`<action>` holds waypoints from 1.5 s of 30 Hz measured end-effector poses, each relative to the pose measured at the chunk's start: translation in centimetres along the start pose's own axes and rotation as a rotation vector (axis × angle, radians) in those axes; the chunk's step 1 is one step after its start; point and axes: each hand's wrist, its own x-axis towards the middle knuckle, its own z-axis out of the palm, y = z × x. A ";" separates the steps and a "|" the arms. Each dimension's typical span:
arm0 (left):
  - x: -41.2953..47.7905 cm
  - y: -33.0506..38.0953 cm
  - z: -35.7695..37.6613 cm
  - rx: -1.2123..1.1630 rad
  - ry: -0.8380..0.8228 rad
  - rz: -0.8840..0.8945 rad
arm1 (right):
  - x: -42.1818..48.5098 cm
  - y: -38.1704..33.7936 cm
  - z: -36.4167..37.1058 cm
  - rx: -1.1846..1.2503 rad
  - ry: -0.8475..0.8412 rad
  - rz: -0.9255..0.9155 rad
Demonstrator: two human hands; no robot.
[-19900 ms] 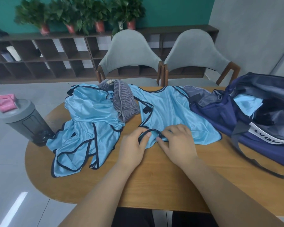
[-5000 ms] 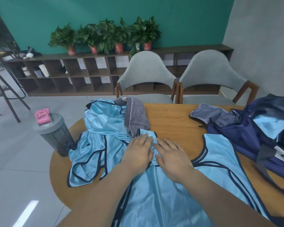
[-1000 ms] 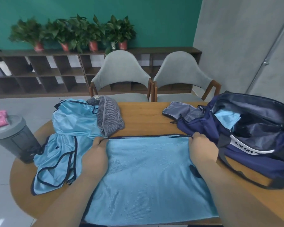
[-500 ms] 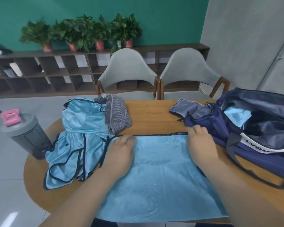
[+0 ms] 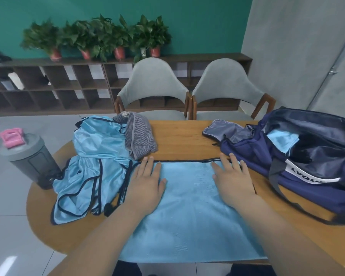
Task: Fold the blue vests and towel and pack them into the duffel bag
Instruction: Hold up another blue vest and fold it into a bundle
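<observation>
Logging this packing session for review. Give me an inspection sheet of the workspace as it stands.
Surface: wooden table, rounded left end.
Job's things: one blue vest spread flat at near edge; crumpled blue vests on left; grey striped towel against them; open navy duffel bag on right, blue cloth inside.
Clutter: grey shaker bottle with pink cap, left edge.
Hands: left hand and right hand pressed flat on the spread vest.
Cables: nothing seen.
Surroundings: two grey chairs, shelf, potted plants.

Wooden oval table (image 5: 187, 136): flat light-blue mesh vest (image 5: 189, 206) under left hand (image 5: 145, 184) and right hand (image 5: 232, 182); open navy duffel bag (image 5: 299, 162) right; crumpled blue vests (image 5: 94, 162) left.
</observation>
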 end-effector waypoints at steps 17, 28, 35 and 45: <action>-6.6 -0.3 0.3 -0.049 -0.087 -0.130 | -6.3 3.0 2.4 0.240 0.008 0.152; -8.8 5.5 0.3 -0.055 -0.135 -0.112 | -10.1 -6.2 1.6 0.255 0.070 -0.099; -9.4 0.6 -0.2 -0.019 -0.186 -0.079 | -10.5 -2.9 2.2 0.271 0.016 -0.022; -8.7 -1.4 -0.8 0.022 -0.211 0.035 | -13.3 -0.5 1.2 0.241 -0.066 0.112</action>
